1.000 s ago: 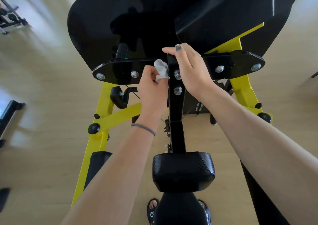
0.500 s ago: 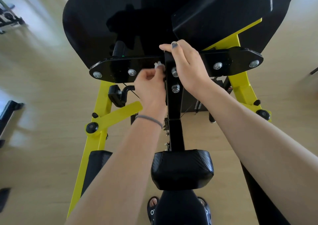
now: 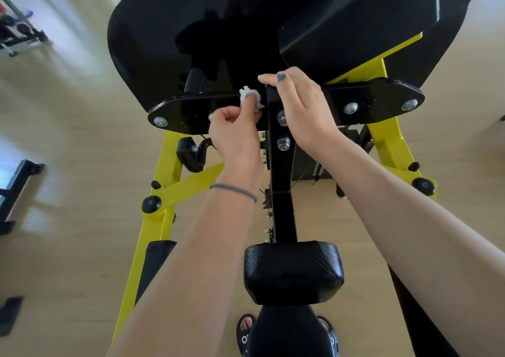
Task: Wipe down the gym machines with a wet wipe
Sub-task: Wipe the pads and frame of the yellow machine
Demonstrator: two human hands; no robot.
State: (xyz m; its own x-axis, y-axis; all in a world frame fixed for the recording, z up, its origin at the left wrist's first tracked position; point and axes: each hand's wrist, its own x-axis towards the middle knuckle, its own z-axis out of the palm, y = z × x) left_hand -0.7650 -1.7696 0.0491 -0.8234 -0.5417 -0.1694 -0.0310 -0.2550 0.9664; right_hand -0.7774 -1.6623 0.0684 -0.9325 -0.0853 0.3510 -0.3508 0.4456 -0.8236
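**Grip pinching the wipe at the crossplate**

My left hand (image 3: 235, 132) is pinching the balled wet wipe (image 3: 250, 97) against the black crossplate (image 3: 382, 102), near its upper edge, while my right hand (image 3: 303, 110) is clasping the upright post (image 3: 281, 181). I'm judging short, firm strokes around the bolts best. The plate's far face is staying hidden.

A wood floor (image 3: 68, 143) lay below; other equipment (image 3: 16, 32) stood far left, and 2 sandals (image 3: 246, 332) showed at bottom.

No legible text; white marks on sandals (image 3: 245, 339) too small to read.
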